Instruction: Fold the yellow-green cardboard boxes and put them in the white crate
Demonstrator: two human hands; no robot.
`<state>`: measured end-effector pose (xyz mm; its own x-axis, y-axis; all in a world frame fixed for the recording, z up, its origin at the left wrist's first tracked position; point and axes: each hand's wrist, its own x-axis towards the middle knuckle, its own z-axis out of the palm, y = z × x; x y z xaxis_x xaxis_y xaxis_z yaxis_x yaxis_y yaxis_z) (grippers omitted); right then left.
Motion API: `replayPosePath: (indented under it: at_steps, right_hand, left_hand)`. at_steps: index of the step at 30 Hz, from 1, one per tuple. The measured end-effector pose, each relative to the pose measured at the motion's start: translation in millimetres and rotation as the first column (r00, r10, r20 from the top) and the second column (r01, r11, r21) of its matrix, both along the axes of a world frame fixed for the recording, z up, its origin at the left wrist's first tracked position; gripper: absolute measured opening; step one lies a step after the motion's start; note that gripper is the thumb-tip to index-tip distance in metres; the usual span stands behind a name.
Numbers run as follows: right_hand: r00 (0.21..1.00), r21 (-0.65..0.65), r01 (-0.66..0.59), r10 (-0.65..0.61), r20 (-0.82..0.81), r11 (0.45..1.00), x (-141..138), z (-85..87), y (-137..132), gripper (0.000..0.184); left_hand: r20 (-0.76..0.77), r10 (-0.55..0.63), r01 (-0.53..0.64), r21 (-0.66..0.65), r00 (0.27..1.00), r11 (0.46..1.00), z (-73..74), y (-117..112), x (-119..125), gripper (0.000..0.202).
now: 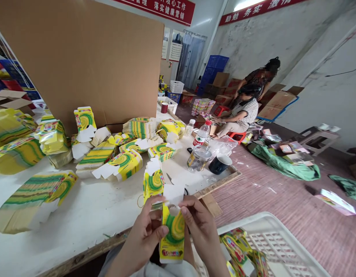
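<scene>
My left hand [146, 234] and my right hand [198, 223] both grip a small yellow-and-green printed carton [173, 234] held upright above the table's near edge. The fingers of both hands pinch its white top flaps. Just behind it on the white table [88, 211] stands another opened carton [153, 182] of the same print. Several flat and half-folded cartons [121, 163] lie spread over the table, with stacks of flat ones at the left [33, 196] and at the back [140, 127].
A big brown cardboard sheet [88, 57] stands behind the table. Water bottles [202, 133], a glass jar [198, 157] and a dark cup [220, 163] sit at the table's right end. A white plastic crate [270, 246] holding finished cartons is lower right. Two people sit working on the floor [247, 104].
</scene>
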<state>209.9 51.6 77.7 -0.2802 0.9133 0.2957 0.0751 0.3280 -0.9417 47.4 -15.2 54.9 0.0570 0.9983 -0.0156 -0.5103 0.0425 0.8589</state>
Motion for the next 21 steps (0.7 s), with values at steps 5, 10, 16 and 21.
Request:
replayPosePath:
  at_steps: [5,10,16,21]
  right_hand:
    - [0.994,0.027,0.078,-0.076,-0.084,0.997,-0.5,-4.0,0.6,0.018]
    - [0.998,0.128,0.009,-0.017,0.062,0.992,9.9,3.5,1.4,0.032]
    - [0.957,-0.116,0.007,0.027,0.287,0.993,4.5,-0.1,-0.4,0.036]
    - [0.934,-0.054,0.053,-0.031,0.356,0.997,-0.3,-5.8,1.2,0.03]
  left_hand:
    - [-0.023,-0.028,0.028,-0.024,0.999,0.999,2.6,0.9,-1.1,0.066]
    - [-0.092,0.038,-0.036,0.031,0.995,0.999,1.1,6.4,-1.5,0.043]
    - [-0.232,0.003,-0.002,0.008,0.973,1.0,0.6,7.3,-2.0,0.049]
    - [-0.196,-0.013,0.011,-0.011,0.98,1.0,1.2,4.7,-3.1,0.054]
